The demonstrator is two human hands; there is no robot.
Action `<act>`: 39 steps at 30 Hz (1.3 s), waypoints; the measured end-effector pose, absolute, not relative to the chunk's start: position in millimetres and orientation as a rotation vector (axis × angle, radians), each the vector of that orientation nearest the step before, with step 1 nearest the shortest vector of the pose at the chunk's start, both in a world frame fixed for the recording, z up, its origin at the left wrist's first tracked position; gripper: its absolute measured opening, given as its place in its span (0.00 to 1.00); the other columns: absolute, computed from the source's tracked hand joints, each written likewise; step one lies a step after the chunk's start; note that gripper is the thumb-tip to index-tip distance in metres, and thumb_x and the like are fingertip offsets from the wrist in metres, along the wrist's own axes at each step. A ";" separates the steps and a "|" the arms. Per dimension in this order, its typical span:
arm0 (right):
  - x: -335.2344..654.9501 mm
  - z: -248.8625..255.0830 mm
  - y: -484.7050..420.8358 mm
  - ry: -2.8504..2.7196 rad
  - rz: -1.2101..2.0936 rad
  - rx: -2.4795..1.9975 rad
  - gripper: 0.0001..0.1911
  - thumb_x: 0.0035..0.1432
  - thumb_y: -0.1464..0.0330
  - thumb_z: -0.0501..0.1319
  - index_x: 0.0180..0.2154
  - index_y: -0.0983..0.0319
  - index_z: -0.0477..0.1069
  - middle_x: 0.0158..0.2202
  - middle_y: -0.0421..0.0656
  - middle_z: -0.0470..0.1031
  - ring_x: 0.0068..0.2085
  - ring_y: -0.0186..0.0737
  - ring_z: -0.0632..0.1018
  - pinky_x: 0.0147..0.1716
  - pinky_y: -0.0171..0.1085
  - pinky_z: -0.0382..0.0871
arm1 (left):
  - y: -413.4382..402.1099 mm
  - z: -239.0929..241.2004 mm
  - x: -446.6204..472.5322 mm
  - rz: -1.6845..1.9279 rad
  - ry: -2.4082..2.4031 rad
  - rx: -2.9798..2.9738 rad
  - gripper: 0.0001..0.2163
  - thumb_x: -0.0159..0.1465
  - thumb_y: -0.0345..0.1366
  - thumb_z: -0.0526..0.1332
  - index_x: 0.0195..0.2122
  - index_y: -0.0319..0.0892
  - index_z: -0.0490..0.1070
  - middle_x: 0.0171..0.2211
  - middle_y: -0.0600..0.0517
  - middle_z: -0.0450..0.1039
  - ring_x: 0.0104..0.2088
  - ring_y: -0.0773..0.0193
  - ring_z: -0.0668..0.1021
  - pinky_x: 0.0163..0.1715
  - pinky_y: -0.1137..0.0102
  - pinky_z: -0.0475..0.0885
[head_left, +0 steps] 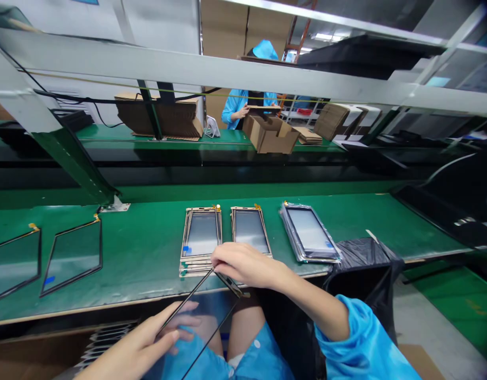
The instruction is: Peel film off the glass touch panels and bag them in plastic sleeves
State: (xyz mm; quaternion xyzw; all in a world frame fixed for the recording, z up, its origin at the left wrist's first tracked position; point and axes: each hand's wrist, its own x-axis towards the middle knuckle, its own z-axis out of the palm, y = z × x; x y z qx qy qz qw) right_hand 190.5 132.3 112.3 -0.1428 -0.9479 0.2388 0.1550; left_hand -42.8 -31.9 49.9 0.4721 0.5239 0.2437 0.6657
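A clear touch-screen glass panel (pixel 204 311) with a thin black border is tilted over my lap, in front of the bench edge. My right hand (pixel 247 266) pinches its upper corner between thumb and fingers. Lower down, my left hand (pixel 158 335) grips the panel's left edge, with fingers showing through the glass. Just beyond my right hand lie a stack of framed screens (pixel 204 232) and a second framed stack (pixel 250 231), partly covered by that hand. Farther right is a stack of film-wrapped screens (pixel 311 232).
Two black-bordered glass panels, a nearer one (pixel 73 253) and another (pixel 16 264), lie left on the green bench (pixel 144 253). A black bag (pixel 358 258) hangs at the right edge. Across the line, a co-worker (pixel 235 108) handles cardboard above an open carton (pixel 271 134).
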 end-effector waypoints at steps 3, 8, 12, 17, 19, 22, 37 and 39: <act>193.2 114.7 131.6 -2.761 0.657 -0.369 0.05 0.62 0.77 0.58 0.34 0.63 0.66 0.32 0.40 0.71 0.33 0.36 0.72 0.32 0.32 0.62 | -35.2 54.3 -42.4 0.536 1.181 1.085 0.27 0.65 0.48 0.55 0.64 0.53 0.54 0.61 0.47 0.63 0.55 0.51 0.70 0.48 0.63 0.71; 199.2 109.2 123.4 -2.731 0.381 -0.278 0.09 0.66 0.75 0.51 0.33 0.63 0.65 0.34 0.45 0.70 0.34 0.38 0.70 0.31 0.33 0.63 | -31.3 57.9 -41.4 0.572 1.136 1.048 0.24 0.65 0.47 0.56 0.62 0.53 0.59 0.57 0.47 0.67 0.52 0.51 0.74 0.46 0.63 0.72; 210.6 105.5 111.7 -2.526 0.231 -0.291 0.11 0.67 0.74 0.46 0.34 0.63 0.64 0.38 0.49 0.70 0.37 0.41 0.69 0.32 0.36 0.63 | -21.9 60.2 -44.6 0.665 1.096 0.947 0.24 0.64 0.47 0.58 0.60 0.50 0.60 0.54 0.44 0.71 0.49 0.50 0.76 0.43 0.63 0.73; 213.9 104.2 118.7 -2.450 0.639 -0.470 0.05 0.66 0.72 0.52 0.35 0.62 0.62 0.37 0.45 0.68 0.37 0.38 0.70 0.36 0.35 0.65 | -18.0 69.5 -39.4 0.604 1.067 0.961 0.23 0.64 0.47 0.58 0.59 0.49 0.60 0.53 0.44 0.71 0.49 0.51 0.76 0.43 0.64 0.72; 209.5 105.0 124.7 -2.483 0.701 -0.471 0.03 0.64 0.73 0.54 0.36 0.62 0.63 0.35 0.43 0.68 0.35 0.37 0.69 0.36 0.34 0.64 | -20.1 70.0 -36.5 0.578 1.064 0.997 0.23 0.65 0.47 0.57 0.60 0.50 0.60 0.54 0.45 0.71 0.49 0.52 0.76 0.44 0.65 0.72; 202.8 110.2 128.5 -2.573 0.674 -0.415 0.05 0.64 0.74 0.55 0.34 0.62 0.64 0.32 0.41 0.68 0.34 0.36 0.69 0.35 0.33 0.63 | -25.0 67.6 -36.0 0.549 1.096 1.060 0.23 0.65 0.47 0.55 0.61 0.51 0.58 0.56 0.46 0.69 0.49 0.53 0.75 0.45 0.64 0.72; 236.8 105.0 91.1 -2.417 0.648 -0.393 0.11 0.69 0.70 0.45 0.35 0.61 0.62 0.37 0.48 0.71 0.37 0.40 0.73 0.34 0.37 0.68 | -12.8 69.9 -46.4 0.678 0.983 0.855 0.24 0.62 0.44 0.61 0.59 0.49 0.61 0.52 0.42 0.72 0.47 0.49 0.77 0.39 0.64 0.74; 255.3 115.1 80.7 -2.148 1.271 -0.464 0.09 0.69 0.67 0.48 0.34 0.59 0.59 0.38 0.46 0.72 0.33 0.37 0.75 0.28 0.35 0.70 | -6.8 68.7 -53.6 0.702 1.019 0.817 0.24 0.61 0.44 0.62 0.59 0.48 0.61 0.53 0.41 0.72 0.47 0.49 0.77 0.39 0.64 0.75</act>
